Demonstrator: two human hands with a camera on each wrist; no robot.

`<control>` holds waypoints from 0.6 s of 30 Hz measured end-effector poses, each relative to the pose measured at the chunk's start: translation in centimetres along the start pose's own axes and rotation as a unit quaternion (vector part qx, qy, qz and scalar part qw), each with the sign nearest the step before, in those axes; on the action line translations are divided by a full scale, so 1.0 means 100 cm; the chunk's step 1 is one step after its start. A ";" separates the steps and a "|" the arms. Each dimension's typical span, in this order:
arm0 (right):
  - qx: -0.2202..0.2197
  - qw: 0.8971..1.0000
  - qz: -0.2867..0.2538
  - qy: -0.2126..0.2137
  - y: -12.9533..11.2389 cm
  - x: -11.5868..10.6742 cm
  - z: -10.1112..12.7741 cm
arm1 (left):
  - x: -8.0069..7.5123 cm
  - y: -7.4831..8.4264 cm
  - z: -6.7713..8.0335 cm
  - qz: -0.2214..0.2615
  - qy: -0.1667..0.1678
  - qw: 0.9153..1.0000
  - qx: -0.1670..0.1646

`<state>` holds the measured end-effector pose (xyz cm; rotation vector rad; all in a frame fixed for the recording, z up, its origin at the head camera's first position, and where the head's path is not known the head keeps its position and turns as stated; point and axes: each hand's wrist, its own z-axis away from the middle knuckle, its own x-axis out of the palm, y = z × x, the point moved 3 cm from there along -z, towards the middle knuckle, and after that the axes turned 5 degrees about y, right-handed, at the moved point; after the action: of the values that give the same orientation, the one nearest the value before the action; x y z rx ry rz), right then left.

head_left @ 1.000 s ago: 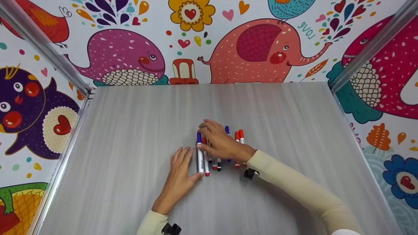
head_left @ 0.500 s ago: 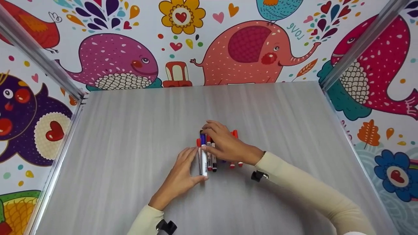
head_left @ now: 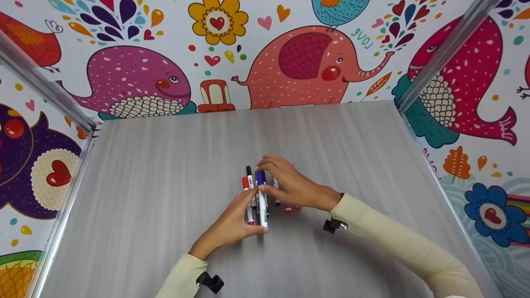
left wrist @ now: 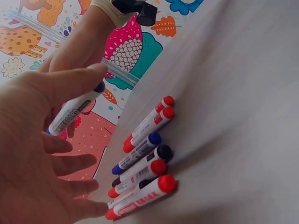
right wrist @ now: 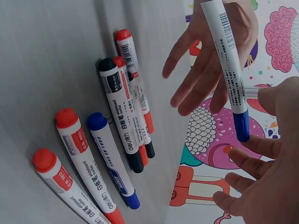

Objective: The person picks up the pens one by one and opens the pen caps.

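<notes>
A blue-capped white marker (head_left: 262, 203) (left wrist: 70, 112) (right wrist: 229, 65) is lifted off the table. My right hand (head_left: 290, 186) (right wrist: 266, 163) pinches its blue cap end between thumb and index finger. My left hand (head_left: 232, 223) (left wrist: 37, 154) has its thumb against the marker's other end, its fingers spread and nearly straight. Below them several markers (left wrist: 140, 158) (right wrist: 112, 121) with red, blue and black caps lie side by side on the grey table (head_left: 165, 165). In the head view my hands partly hide this row of markers (head_left: 248, 186).
Cartoon-animal walls (head_left: 298, 62) close off the table at the back and on both sides, with slanted metal posts (head_left: 439, 54) in the corners. A black clip (head_left: 333, 225) sits at each wrist. Bare table lies all around the markers.
The blue marker has come up off the row between both hands. My left hand moved right, its thumb now at the marker's near end. The head view shifted slightly.
</notes>
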<state>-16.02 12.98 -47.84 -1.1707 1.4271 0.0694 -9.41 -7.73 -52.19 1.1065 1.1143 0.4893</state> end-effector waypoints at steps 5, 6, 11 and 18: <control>0.008 1.000 -0.030 0.000 0.000 -0.003 0.006 | 0.007 0.001 -0.001 0.040 -0.027 0.999 -0.004; 0.009 0.999 -0.036 0.004 0.000 -0.003 0.007 | 0.008 0.001 -0.001 0.052 -0.032 0.998 -0.004; 0.029 0.997 -0.073 0.018 0.002 -0.004 0.010 | 0.013 0.004 -0.002 0.098 -0.062 0.993 -0.017; 0.063 0.986 -0.141 0.057 0.002 -0.007 0.017 | 0.014 0.010 -0.006 0.191 -0.117 0.974 -0.017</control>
<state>-15.15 14.61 -47.88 -1.2761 1.3317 -0.2850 -9.13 -5.90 -51.96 1.3192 0.6848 0.6554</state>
